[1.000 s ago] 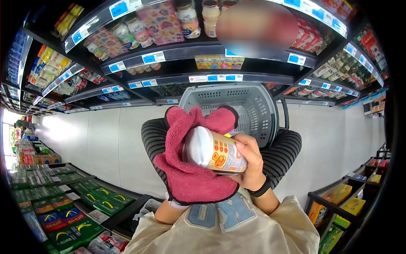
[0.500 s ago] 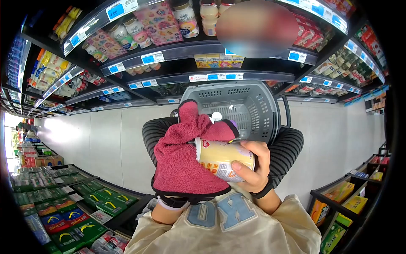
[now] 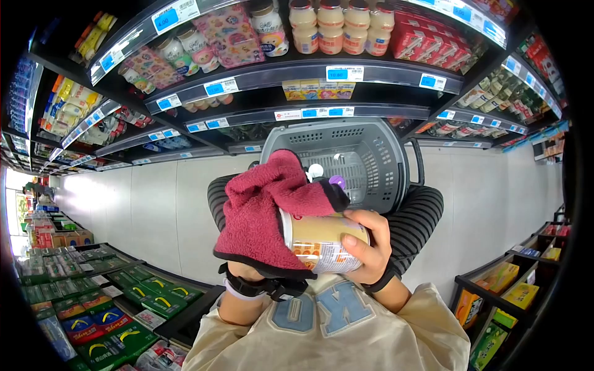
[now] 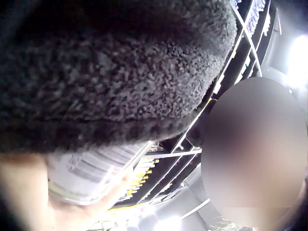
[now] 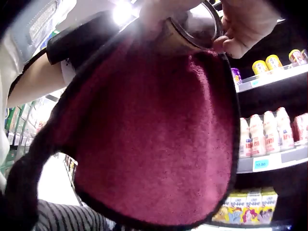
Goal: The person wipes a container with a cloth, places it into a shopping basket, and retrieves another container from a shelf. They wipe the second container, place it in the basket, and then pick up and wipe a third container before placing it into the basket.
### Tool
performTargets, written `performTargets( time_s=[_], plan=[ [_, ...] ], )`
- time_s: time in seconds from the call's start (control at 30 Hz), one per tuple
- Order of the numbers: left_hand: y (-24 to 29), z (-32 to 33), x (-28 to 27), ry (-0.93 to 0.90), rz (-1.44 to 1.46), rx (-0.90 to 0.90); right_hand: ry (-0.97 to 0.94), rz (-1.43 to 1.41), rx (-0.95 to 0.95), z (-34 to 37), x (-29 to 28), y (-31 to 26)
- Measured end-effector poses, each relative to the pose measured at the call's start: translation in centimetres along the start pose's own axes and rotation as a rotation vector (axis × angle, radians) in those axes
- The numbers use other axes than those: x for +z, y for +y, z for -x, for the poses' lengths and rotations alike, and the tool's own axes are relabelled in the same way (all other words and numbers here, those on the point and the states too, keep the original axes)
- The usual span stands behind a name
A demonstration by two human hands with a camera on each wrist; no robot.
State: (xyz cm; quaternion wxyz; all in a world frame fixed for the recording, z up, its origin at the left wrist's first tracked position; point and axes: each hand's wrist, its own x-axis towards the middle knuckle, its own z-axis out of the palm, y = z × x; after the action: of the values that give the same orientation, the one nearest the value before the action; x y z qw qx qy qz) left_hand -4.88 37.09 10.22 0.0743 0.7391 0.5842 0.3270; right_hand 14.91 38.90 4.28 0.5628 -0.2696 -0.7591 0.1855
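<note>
My right hand [image 3: 370, 244] grips the end of a cream-coloured canister [image 3: 325, 238] with a printed label and a white lid end. The canister lies on its side in front of my chest. A crimson fleece cloth [image 3: 257, 210] with black edging covers its lid end. My left hand [image 3: 243, 271] holds the cloth against the canister; its fingers are hidden beneath the fabric. In the right wrist view the cloth [image 5: 154, 134] hangs down broadly below the canister's metal-rimmed end [image 5: 197, 26]. The left wrist view has the cloth dark and close over the labelled canister [image 4: 91, 168].
A grey plastic basket [image 3: 396, 157] stands just ahead, between my knees, with a purple lid [image 3: 337, 181] and a white round item [image 3: 315, 170] inside. Shelves of bottles [image 3: 354, 28] rise in front. Green cartons [image 3: 164, 297] are stacked behind on the left. Pale floor tiles [image 3: 148, 204] lie around.
The canister has turned, bringing other parts of its label up. The cloth has slipped from around the lid end to lie over the canister's left side, and my left wrist strap has come into view.
</note>
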Motion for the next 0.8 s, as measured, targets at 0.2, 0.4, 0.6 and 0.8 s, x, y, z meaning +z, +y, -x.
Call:
performTargets(
  time_s=[0.2, 0.4, 0.6, 0.8],
  plan=[
    [0.8, 1.8, 2.4, 0.064, 0.186, -0.230, -0.242, -0.307, 0.361, 1.6, 0.5, -0.1],
    [0.9, 1.8, 3.5, 0.004, 0.332, -0.261, -0.098, -0.659, 0.537, 2.1, 0.9, -0.5],
    [0.7, 1.7, 4.2, -0.025, 0.392, -0.287, -0.215, -0.791, 0.803, 1.1, 0.2, 0.2],
    [0.4, 1.2, 5.5, -0.044, 0.449, -0.307, -0.356, -0.261, 0.598, -0.7, -0.9, 1.5]
  ],
)
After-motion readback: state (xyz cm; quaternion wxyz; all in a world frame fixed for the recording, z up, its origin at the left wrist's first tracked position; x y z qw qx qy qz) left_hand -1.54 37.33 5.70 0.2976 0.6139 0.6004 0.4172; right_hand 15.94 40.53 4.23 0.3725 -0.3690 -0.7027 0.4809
